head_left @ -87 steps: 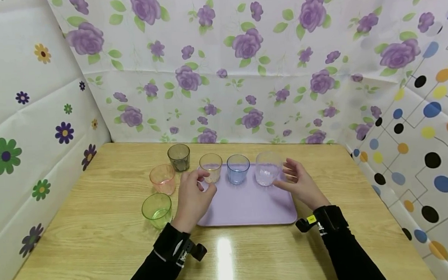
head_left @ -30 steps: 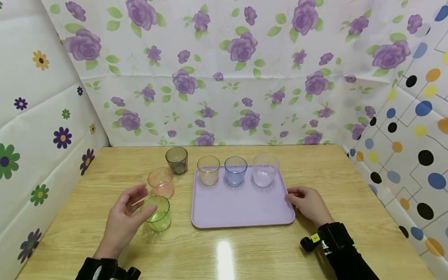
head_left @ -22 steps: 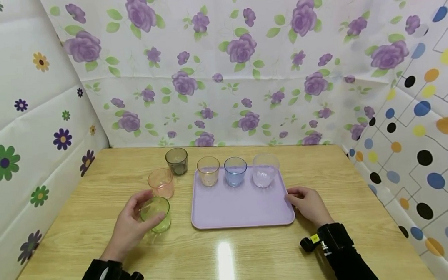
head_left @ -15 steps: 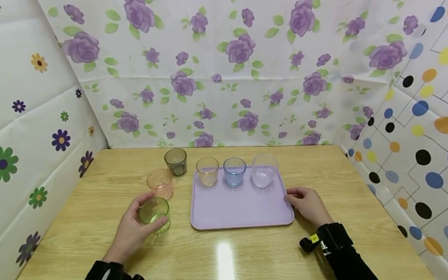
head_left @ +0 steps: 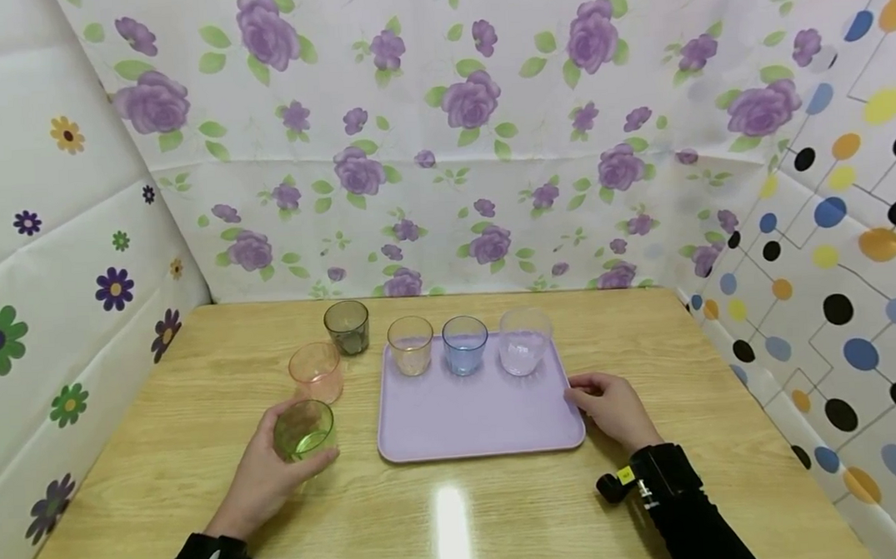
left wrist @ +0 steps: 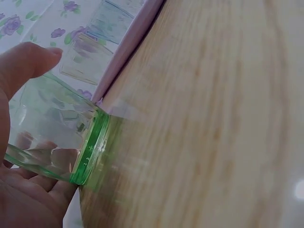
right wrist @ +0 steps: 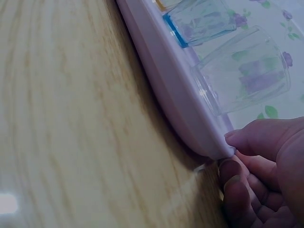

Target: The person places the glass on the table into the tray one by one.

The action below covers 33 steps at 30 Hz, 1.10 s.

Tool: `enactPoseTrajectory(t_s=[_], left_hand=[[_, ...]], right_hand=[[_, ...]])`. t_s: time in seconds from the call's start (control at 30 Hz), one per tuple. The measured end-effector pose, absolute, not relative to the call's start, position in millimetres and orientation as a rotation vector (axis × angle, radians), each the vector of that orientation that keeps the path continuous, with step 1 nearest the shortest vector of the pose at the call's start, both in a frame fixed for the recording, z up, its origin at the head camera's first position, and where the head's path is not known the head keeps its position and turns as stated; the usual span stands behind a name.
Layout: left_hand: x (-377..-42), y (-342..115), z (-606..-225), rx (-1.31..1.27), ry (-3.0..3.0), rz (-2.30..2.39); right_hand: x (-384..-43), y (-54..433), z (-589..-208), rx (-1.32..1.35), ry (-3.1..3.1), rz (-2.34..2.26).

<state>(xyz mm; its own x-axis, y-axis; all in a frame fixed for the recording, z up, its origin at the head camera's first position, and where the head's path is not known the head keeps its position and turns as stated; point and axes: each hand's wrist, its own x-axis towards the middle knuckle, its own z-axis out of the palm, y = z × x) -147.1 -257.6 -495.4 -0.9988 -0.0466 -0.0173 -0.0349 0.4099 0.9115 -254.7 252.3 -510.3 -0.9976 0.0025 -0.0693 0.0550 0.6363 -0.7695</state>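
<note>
Ideally, the left hand (head_left: 263, 477), curled round the green cup (head_left: 305, 433) left of the tray (head_left: 477, 418) on the worktop (head_left: 383, 520), should squeeze evenly and avoid bumping the pink cup (head_left: 317, 370) just behind, while the right hand (head_left: 611, 407), pinching the tray's right edge, should hold it level.

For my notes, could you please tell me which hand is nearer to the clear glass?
Right: the right hand pinches the edge of the tray, right of the clear glass; the left hand is left of the tray, around the green glass.
</note>
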Motion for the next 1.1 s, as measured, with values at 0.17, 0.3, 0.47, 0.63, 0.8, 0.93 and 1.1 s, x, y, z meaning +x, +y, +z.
enactPoseTrajectory(t_s=[0.17,0.3,0.47,0.63,0.8,0.93,1.1], left_hand=[[-146.3,-257.8,-498.3,0.075,-2.621,-1.710],[-146.6,-257.7,-499.1,0.063,-2.615,-1.720],[-147.3,-255.5,-496.2,0.054,-2.614,-1.714],[-147.4,-250.0,-489.1,-0.018,-2.547,-1.763],[-146.3,-242.4,-481.4,-0.075,-2.510,-1.797],[-146.9,-236.6,-476.4,-0.077,-2.522,-1.778],[-149.0,-230.6,-472.0,-0.119,-2.504,-1.793]], right_hand=[[-254.2,251.6,-509.9,0.048,2.785,-1.306],[-253.5,251.1,-509.5,0.048,2.783,-1.305],[-254.8,251.5,-509.8,0.051,2.786,-1.303],[-256.1,252.5,-510.2,0.048,2.792,-1.297],[-254.8,252.4,-509.8,0.055,2.793,-1.286],[-253.4,251.8,-508.7,0.057,2.793,-1.287],[-252.7,251.3,-507.3,0.061,2.792,-1.291]])
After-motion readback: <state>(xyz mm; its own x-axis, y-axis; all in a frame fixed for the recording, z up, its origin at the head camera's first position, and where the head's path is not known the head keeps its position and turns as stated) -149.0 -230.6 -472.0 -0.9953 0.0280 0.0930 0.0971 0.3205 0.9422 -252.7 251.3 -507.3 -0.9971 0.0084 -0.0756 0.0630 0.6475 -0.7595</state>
